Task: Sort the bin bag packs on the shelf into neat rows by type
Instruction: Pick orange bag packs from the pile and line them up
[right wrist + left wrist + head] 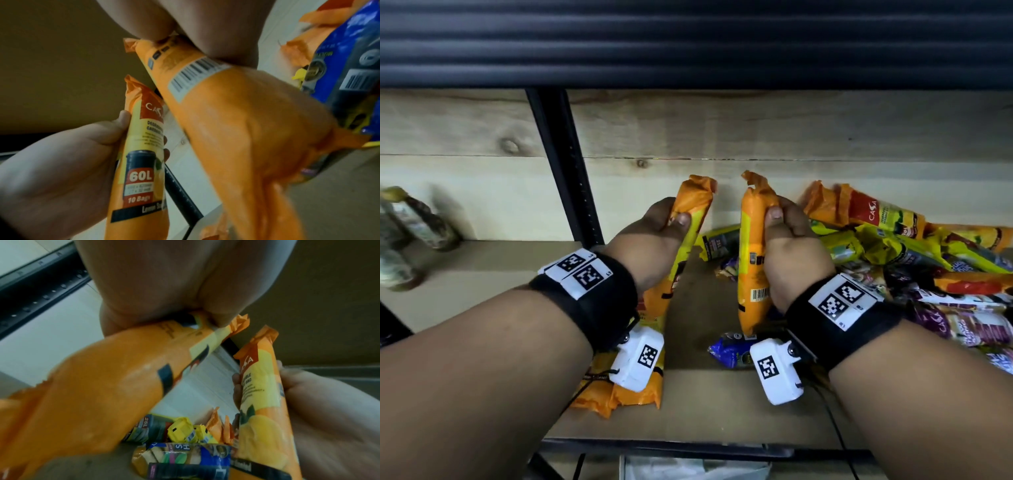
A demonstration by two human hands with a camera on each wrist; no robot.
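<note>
My left hand [667, 222] grips an orange bin bag pack [693, 205] near its top end and holds it upright above the shelf. In the right wrist view this pack [141, 159] reads 60L, 10 bags. My right hand [780, 222] grips a second orange pack [751, 260], barcode side toward me, a short gap to the right of the first. Both show in the left wrist view, the left-hand pack [102, 378] and the right-hand pack [261, 394]. More orange packs [633, 394] lie flat under my left wrist.
A jumbled pile of yellow, orange, purple and blue packs [914, 260] fills the shelf's right side. A blue pack [729, 353] lies below my right wrist. A black upright post [565, 164] stands at the left, with bottles [414, 226] beyond it. The wooden shelf board [698, 404] ends at a dark front rail.
</note>
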